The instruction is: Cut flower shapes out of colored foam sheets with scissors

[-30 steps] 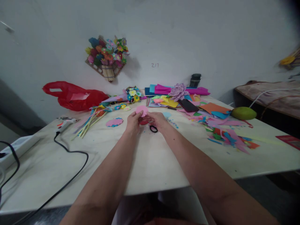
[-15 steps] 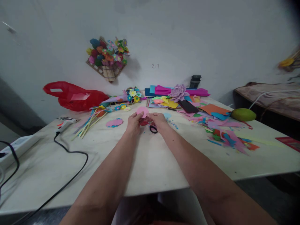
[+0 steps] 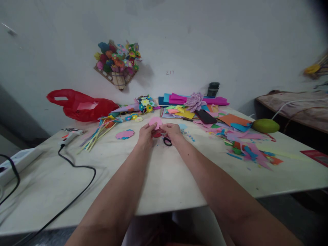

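While both arms stretch out over the pale surface (image 3: 164, 177), the wall behind carries a bouquet of paper flowers (image 3: 116, 63), well beyond the fingers. Far off to the left of the fingers lies a red plastic bag (image 3: 79, 104), and nearer the edge on that side a black cable (image 3: 77, 167) runs across to a glue gun (image 3: 71, 134). Out to the right of the fingers there's a wide scatter of coloured paper scraps (image 3: 246, 145), with a green oval fruit (image 3: 265, 125) just past them. Beyond the fingers sit stacked paper sheets (image 3: 179, 99) topped by a purple paper flower (image 3: 194, 100). To the left, a bundle of thin sticks (image 3: 98, 135), then a pink scalloped cutout (image 3: 125, 134), near but apart from the hands.

Now the centre: left hand (image 3: 146, 134) and right hand (image 3: 173, 131) are drawn together, almost touching. The left fingers are closed in a pinch on the pink paper disc (image 3: 155, 121), which stands up just above them, off the surface. Between the two hands shows something red (image 3: 156, 134), too hidden to tell which hand grips it. The right fingers are curled in, a black scissor loop (image 3: 167, 141) showing just under them; whether they actually clasp it, I cannot tell.
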`<action>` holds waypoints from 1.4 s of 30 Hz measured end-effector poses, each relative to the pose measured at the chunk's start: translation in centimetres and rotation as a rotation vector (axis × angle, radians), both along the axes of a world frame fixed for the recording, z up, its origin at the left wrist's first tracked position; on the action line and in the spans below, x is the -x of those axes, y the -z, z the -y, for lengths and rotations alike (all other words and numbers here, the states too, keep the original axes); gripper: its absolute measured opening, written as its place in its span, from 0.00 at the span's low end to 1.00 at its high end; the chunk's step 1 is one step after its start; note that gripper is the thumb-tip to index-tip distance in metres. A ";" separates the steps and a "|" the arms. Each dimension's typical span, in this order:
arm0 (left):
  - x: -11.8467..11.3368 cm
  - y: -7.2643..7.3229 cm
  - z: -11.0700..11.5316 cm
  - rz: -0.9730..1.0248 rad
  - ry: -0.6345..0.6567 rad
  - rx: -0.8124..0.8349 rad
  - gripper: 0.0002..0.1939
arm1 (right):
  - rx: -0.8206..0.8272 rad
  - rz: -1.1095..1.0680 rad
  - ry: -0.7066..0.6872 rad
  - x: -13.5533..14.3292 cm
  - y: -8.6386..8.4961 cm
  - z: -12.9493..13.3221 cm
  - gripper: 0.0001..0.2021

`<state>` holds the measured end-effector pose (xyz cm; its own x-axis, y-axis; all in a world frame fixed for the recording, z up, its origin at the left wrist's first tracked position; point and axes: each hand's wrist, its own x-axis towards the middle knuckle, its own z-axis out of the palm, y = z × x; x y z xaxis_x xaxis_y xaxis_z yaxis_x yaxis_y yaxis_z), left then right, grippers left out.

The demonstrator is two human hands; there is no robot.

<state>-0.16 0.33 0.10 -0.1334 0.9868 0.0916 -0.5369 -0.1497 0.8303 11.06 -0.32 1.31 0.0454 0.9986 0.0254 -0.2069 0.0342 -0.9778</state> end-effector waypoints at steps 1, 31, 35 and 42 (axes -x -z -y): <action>0.1 0.0 -0.1 -0.003 0.003 -0.003 0.13 | -0.003 0.002 -0.009 -0.1 0.0 0.0 0.05; 0.2 0.3 0.4 -0.213 0.285 0.103 0.13 | -0.062 -0.012 0.075 -0.6 0.6 -1.0 0.09; 0.1 0.2 0.6 -0.246 0.296 0.127 0.09 | -0.059 0.000 0.131 -0.5 0.5 -0.9 0.10; 0.1 -0.1 0.7 -0.337 0.323 0.110 0.08 | -0.051 -0.002 0.146 -0.4 0.3 -0.6 0.10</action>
<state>-0.24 -0.39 0.21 0.2004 0.9792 -0.0306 -0.2391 0.0792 0.9678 11.51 0.24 1.03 0.1903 0.9788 0.0759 -0.1978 0.1139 -0.9736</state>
